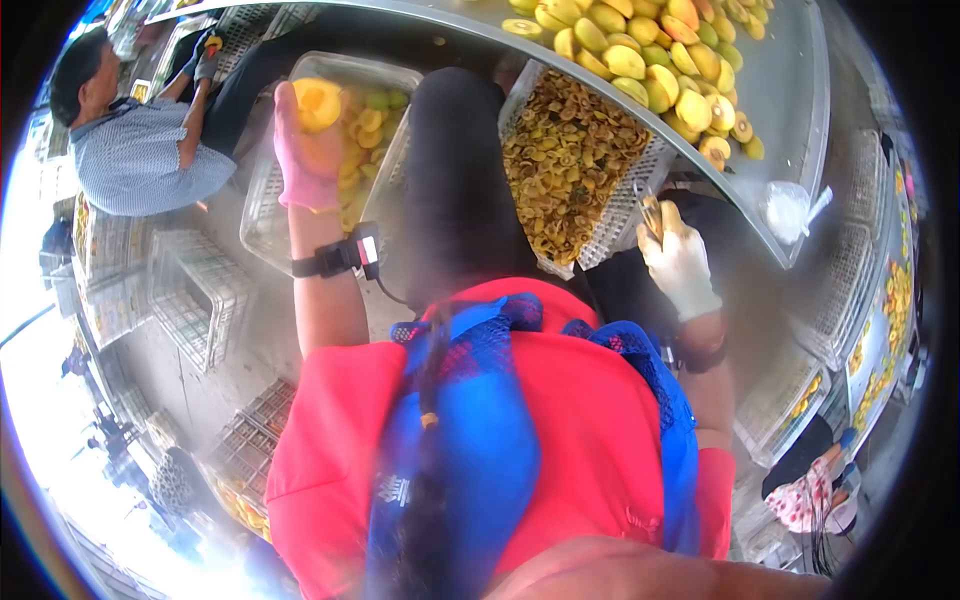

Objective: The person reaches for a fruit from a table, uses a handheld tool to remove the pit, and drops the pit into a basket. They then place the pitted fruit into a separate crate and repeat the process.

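My left hand, in a pink glove, is closed around a cut yellow peach with a hollow in its flesh. It hovers over a pale plastic crate of yellow-green peaches. On the right, my right hand, in a white glove with stained fingers, grips a small knife-like tool with its metal end pointing up and away. That hand is beside a white crate filled with brownish-yellow fruit scraps. My knee is between the two crates.
A metal table at the top bears a heap of whole and halved peaches and a clear plastic bag. A co-worker sits at upper left. Crates stand at left, and more crates at right.
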The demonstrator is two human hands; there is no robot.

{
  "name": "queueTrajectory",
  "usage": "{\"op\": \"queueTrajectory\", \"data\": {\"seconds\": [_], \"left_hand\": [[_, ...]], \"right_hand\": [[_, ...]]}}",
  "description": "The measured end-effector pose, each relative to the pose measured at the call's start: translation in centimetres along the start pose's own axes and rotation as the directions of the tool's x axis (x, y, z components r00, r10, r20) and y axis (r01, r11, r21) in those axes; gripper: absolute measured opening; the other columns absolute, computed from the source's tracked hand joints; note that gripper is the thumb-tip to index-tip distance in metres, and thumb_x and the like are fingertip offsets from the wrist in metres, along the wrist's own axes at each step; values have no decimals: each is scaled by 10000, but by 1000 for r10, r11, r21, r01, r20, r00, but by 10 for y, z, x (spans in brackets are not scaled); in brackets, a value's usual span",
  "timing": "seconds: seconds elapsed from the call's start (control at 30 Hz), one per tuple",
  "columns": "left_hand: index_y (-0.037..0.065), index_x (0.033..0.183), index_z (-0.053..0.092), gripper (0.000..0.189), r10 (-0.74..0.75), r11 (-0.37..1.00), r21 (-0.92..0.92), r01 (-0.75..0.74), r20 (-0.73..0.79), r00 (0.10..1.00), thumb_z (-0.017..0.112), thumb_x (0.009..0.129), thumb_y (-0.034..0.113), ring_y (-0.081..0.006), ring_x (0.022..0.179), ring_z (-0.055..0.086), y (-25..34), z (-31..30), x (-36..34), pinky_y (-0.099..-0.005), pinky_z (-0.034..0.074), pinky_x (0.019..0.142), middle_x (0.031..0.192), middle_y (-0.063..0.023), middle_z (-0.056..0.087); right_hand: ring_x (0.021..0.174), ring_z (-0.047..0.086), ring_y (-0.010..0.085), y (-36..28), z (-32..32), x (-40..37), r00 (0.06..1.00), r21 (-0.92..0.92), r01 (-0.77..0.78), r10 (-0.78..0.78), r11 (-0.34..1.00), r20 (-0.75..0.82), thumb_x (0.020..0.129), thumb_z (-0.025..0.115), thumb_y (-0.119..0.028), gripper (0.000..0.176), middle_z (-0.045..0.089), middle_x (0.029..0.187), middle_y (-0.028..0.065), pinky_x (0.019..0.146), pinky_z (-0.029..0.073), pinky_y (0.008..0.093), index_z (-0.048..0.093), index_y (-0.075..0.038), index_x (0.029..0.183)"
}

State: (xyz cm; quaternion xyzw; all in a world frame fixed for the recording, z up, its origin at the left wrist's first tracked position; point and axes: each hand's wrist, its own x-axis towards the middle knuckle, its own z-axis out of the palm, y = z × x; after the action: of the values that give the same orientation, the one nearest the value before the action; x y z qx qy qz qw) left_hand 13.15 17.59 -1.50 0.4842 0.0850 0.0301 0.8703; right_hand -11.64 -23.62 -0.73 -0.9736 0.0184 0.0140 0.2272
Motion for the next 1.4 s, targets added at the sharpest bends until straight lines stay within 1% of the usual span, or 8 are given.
{"op": "queueTrajectory", "data": {"seconds": [0.33, 0.43, 0.7, 0.8, 0.93, 1.07, 1.3, 1.4], "left_hand": [[10, 1392, 434, 696, -249, 900, 222, 376, -447, 859, 692, 900, 429, -306, 1088, 591, -93, -118, 52, -373, 515, 915, 1208, -142, 600], [45, 1362, 473, 723, -3, -247, 937, -247, 254, 967, 809, 789, 330, -343, 1098, 586, -131, -172, 72, -398, 511, 920, 1181, -151, 628], [103, 1315, 541, 570, -47, 614, 764, 198, -215, 975, 761, 799, 205, -347, 1125, 574, -190, -219, 147, -389, 492, 937, 1214, -161, 622], [85, 1366, 481, 530, -33, -380, 912, -151, 149, 988, 638, 897, 276, -334, 1148, 564, -181, -219, 163, -370, 490, 927, 1239, -173, 614], [71, 1442, 388, 684, -392, 817, 192, 544, -506, 768, 716, 852, 180, -323, 1259, 501, -236, -230, 188, -618, 503, 913, 1435, -102, 457], [98, 1451, 398, 711, -536, -468, 710, -525, 244, 808, 740, 838, 213, -368, 1219, 531, -249, -236, 184, -412, 507, 995, 1433, -110, 483], [104, 1482, 350, 716, -405, 707, 410, 576, -433, 805, 700, 864, 187, -387, 1215, 531, -163, -155, 188, -400, 482, 1016, 1342, -195, 528], [40, 1440, 372, 725, -183, 83, 942, 326, -307, 934, 600, 900, 467, -406, 1274, 484, -234, -234, 214, -454, 441, 1030, 1382, -255, 488]], "right_hand": [[672, 638, 415, -14, 23, 3, 966, 142, -231, 209, 963, 154, 855, 672, -152, 297, 650, 757, 200, 580, 511, 470, 558, -31, 1101], [669, 637, 414, -9, 28, 4, 982, 51, -89, 79, 995, 170, 854, 668, -155, 293, 648, 745, 204, 578, 511, 468, 560, -32, 1097], [687, 640, 430, -26, 35, 24, 929, 49, -291, 269, 956, 254, 868, 652, -175, 261, 655, 752, 224, 605, 514, 480, 558, -27, 1062], [690, 641, 431, -25, 41, 30, 913, 20, -316, 298, 949, 277, 872, 647, -181, 260, 651, 744, 229, 610, 513, 481, 554, -34, 1065], [688, 641, 436, -32, 45, 42, 887, -10, -343, 327, 939, 325, 873, 644, -189, 259, 650, 740, 231, 606, 514, 487, 547, -41, 1063], [689, 642, 439, -31, 54, 48, 890, -9, -343, 328, 939, 318, 872, 644, -202, 268, 652, 741, 234, 608, 517, 495, 548, -45, 1067], [713, 646, 444, -33, 62, 53, 855, -11, -409, 387, 913, 346, 868, 642, -234, 288, 655, 755, 241, 639, 523, 506, 546, -48, 1065], [710, 644, 438, -32, 68, 53, 853, -15, -386, 363, 922, 375, 867, 634, -227, 283, 654, 753, 232, 637, 521, 504, 548, -45, 1066]]}}
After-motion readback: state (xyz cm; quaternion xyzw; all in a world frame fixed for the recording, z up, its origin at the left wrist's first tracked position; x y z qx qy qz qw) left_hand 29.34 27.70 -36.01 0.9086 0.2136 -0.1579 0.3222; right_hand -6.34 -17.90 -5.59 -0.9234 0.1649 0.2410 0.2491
